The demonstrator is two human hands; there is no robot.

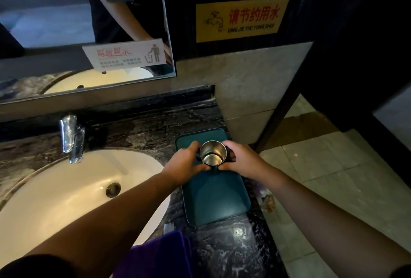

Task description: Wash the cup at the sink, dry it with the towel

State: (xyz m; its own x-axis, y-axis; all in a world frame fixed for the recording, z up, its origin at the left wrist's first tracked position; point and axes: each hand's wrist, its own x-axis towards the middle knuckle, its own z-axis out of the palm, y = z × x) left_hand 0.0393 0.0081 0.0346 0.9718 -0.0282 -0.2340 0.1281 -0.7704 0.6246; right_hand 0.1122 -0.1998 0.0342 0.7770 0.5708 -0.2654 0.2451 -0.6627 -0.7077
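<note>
Held over the tray (213, 197) right of the sink (66, 188), the steel cup (213, 152), probably light, rigid and slippery when wet, sits clasped by both hands' fingers (200, 167) around its wall, the best hold.

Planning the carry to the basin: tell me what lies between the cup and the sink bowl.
In the head view, the left hand gripping the cup, the teal tray's left edge, then a strip of dark marble counter before the sink rim. Nothing else stands there.

Marble counter (231, 253): tray (213, 199), towel (160, 253).
</note>
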